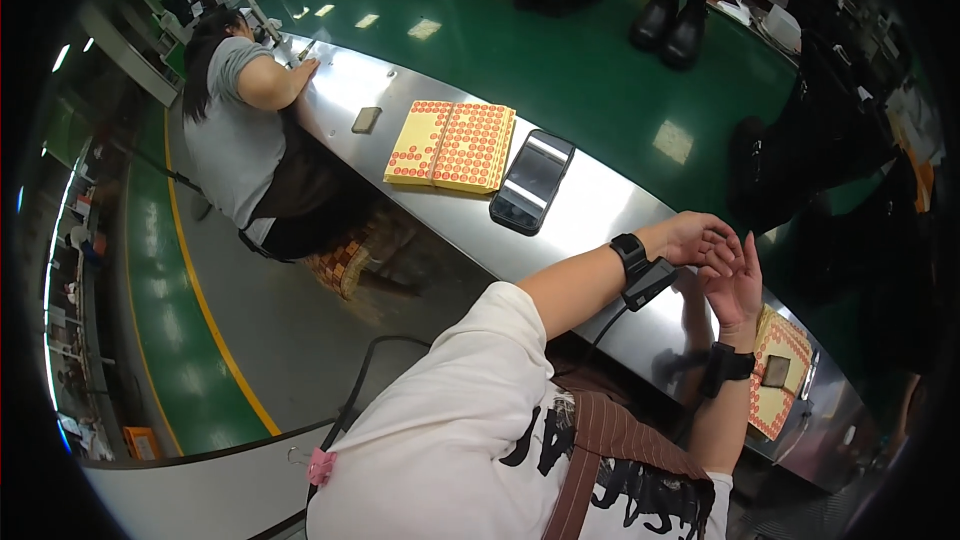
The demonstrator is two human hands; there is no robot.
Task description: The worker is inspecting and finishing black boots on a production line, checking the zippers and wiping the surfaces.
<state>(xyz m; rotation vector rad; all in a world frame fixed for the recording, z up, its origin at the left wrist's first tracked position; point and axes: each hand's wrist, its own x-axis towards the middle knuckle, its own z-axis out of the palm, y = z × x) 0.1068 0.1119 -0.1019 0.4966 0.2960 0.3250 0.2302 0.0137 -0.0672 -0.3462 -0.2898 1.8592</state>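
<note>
Over the steel bench [585, 230], my left hand [692, 238] reaches in from the left with its fingers loosely bent. My right hand [735, 285] is raised beside it, fingers mostly stretched out and palm showing. The two hands overlap in view, and I cannot tell whether they touch. Nothing shows in either one. Closest to my left forearm lies a black smartphone [533, 182], next to a banded stack of yellow sheets [455, 147] with red round stickers. Beyond my right wrist are more yellow stickered sheets [770, 408], with a small dark block [776, 371] on top.
Another small block [367, 120] lies on the bench past the stack. A seated person [245, 130] leans on the bench's far left end. Several people's dark shoes [668, 30] stand on the green floor across the bench. A black cable [365, 370] runs beside my left sleeve.
</note>
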